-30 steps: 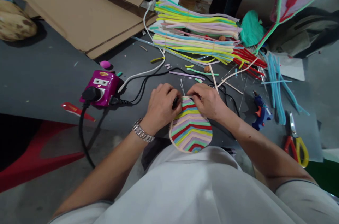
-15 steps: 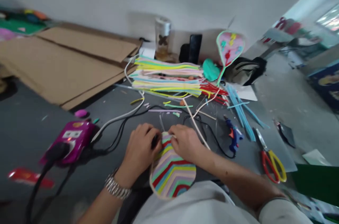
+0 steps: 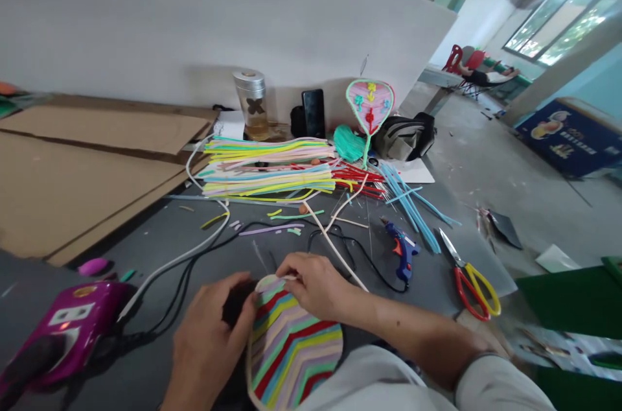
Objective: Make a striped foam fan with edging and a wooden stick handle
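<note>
A rounded panel of striped, chevron-patterned pipe cleaners [image 3: 296, 333] lies at the table's front edge against my clothing. A pale strip borders its rim. My right hand [image 3: 311, 281] pinches that rim at the top between thumb and fingers. At the panel's upper left, my left hand [image 3: 214, 327] is curled with its thumb along the edge; the fingertips are partly hidden. Beyond my hands lie bundles of coloured pipe cleaners [image 3: 267, 181]. A pipe-cleaner fan [image 3: 370, 106] with small flowers stands upright behind them. One pale pipe cleaner [image 3: 335, 246] runs slantwise beside my right hand.
To the right lie a blue glue gun [image 3: 402, 252], scissors [image 3: 469, 275] and loose blue pipe cleaners [image 3: 413, 203]. A purple power socket [image 3: 72, 327] with cords sits at left, near cardboard sheets [image 3: 87, 184]. At the back stand a bottle [image 3: 253, 106] and a phone [image 3: 313, 113].
The view has shifted, so the table things appear further left. My left hand has opened wider from its closer grip near the panel's tip. The right hand still pinches the top rim.
</note>
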Action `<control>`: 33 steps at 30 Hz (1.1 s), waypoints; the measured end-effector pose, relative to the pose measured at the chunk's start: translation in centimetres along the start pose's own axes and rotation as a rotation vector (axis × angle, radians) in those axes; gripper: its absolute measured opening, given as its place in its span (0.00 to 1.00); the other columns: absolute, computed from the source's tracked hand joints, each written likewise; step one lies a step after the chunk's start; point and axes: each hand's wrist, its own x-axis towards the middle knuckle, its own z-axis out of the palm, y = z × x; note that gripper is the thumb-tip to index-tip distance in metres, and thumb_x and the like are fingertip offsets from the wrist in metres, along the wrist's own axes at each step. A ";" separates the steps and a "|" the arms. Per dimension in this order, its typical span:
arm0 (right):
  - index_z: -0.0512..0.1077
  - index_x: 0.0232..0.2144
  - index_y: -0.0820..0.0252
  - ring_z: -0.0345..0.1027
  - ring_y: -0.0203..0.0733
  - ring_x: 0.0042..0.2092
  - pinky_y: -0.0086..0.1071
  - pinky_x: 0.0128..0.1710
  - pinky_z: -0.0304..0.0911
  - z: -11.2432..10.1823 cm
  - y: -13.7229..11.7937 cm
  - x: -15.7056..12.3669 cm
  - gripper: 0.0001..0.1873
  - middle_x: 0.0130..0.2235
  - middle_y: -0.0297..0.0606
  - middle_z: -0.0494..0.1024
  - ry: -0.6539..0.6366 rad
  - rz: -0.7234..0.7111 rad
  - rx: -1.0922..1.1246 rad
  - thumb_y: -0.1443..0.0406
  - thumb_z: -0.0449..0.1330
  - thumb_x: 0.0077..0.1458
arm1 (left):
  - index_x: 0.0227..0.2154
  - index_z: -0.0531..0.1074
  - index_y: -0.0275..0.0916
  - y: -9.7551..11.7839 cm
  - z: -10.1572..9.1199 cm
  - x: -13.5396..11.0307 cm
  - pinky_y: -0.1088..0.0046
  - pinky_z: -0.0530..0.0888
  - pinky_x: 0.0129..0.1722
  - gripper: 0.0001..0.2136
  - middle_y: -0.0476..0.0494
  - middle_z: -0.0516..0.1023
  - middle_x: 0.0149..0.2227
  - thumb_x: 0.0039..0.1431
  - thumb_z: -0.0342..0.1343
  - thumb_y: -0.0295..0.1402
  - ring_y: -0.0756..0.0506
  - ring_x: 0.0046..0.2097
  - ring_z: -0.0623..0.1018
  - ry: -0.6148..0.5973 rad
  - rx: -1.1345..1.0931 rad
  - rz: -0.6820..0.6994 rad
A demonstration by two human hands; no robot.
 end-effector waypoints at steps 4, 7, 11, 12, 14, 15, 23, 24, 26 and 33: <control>0.75 0.39 0.56 0.75 0.40 0.41 0.30 0.42 0.65 -0.4 0.0 -0.6 0.13 0.41 0.35 0.82 0.012 -0.028 0.064 0.76 0.60 0.55 | 0.45 0.76 0.43 0.9 -0.3 -1.0 0.64 0.81 0.39 0.19 0.43 0.86 0.38 0.60 0.59 0.51 0.40 0.38 0.85 -0.044 -0.253 -0.259; 0.76 0.39 0.56 0.74 0.39 0.40 0.30 0.40 0.65 -0.5 0.1 -1.5 0.13 0.39 0.35 0.82 0.033 -0.051 0.147 0.76 0.60 0.56 | 0.41 0.76 0.41 2.8 -0.8 -1.2 0.67 0.80 0.37 0.19 0.44 0.85 0.35 0.55 0.64 0.50 0.41 0.36 0.84 -0.047 -0.396 -0.403; 0.77 0.40 0.57 0.74 0.39 0.40 0.31 0.40 0.65 -0.8 0.4 -2.7 0.09 0.38 0.35 0.81 0.079 -0.099 0.266 0.71 0.60 0.60 | 0.37 0.75 0.40 5.4 -1.3 -0.9 0.71 0.78 0.36 0.14 0.46 0.81 0.32 0.54 0.66 0.43 0.45 0.34 0.81 -0.011 -0.627 -0.464; 0.77 0.40 0.57 0.74 0.39 0.39 0.31 0.39 0.65 -0.9 0.5 -3.0 0.08 0.37 0.35 0.81 0.084 -0.108 0.274 0.71 0.60 0.60 | 0.37 0.75 0.40 5.9 -1.3 -0.9 0.72 0.77 0.36 0.13 0.46 0.81 0.32 0.53 0.66 0.42 0.46 0.34 0.80 -0.003 -0.679 -0.477; 0.77 0.41 0.56 0.73 0.39 0.38 0.31 0.38 0.64 -1.3 0.5 -3.4 0.08 0.36 0.35 0.80 0.092 -0.127 0.275 0.70 0.60 0.61 | 0.35 0.74 0.39 6.6 -1.2 -0.8 0.73 0.76 0.35 0.12 0.47 0.80 0.32 0.52 0.67 0.40 0.48 0.34 0.78 -0.009 -0.762 -0.507; 0.77 0.41 0.56 0.72 0.38 0.37 0.31 0.37 0.64 -1.5 0.5 -3.7 0.08 0.36 0.34 0.80 0.096 -0.133 0.272 0.69 0.60 0.61 | 0.35 0.74 0.39 6.9 -1.2 -0.8 0.74 0.76 0.35 0.12 0.47 0.79 0.32 0.52 0.68 0.39 0.48 0.34 0.78 -0.010 -0.792 -0.518; 0.77 0.40 0.55 0.69 0.37 0.33 0.30 0.34 0.63 -2.7 -0.6 -5.4 0.07 0.34 0.33 0.78 0.133 -0.160 0.240 0.69 0.60 0.61 | 0.34 0.75 0.39 8.9 -1.7 -1.2 0.74 0.75 0.36 0.11 0.47 0.78 0.33 0.50 0.68 0.35 0.49 0.34 0.77 0.004 -0.814 -0.496; 0.77 0.40 0.55 0.69 0.37 0.33 0.31 0.34 0.64 -2.7 -0.7 -5.6 0.07 0.33 0.33 0.78 0.137 -0.172 0.233 0.69 0.60 0.61 | 0.34 0.75 0.39 9.1 -1.7 -1.3 0.74 0.75 0.35 0.11 0.47 0.78 0.32 0.50 0.67 0.35 0.48 0.34 0.77 0.008 -0.807 -0.494; 0.77 0.40 0.55 0.69 0.37 0.34 0.31 0.35 0.64 -2.8 -0.8 -5.8 0.07 0.33 0.33 0.77 0.146 -0.197 0.218 0.70 0.60 0.61 | 0.34 0.75 0.39 9.2 -1.8 -1.3 0.74 0.75 0.35 0.10 0.47 0.78 0.32 0.50 0.67 0.35 0.48 0.34 0.77 0.017 -0.805 -0.492; 0.78 0.41 0.56 0.69 0.37 0.34 0.30 0.36 0.64 -3.2 -0.8 -6.4 0.08 0.33 0.33 0.76 0.138 -0.256 0.188 0.71 0.60 0.62 | 0.32 0.75 0.38 9.5 -1.7 -1.3 0.76 0.72 0.33 0.09 0.50 0.76 0.30 0.49 0.67 0.34 0.50 0.32 0.74 0.016 -0.862 -0.493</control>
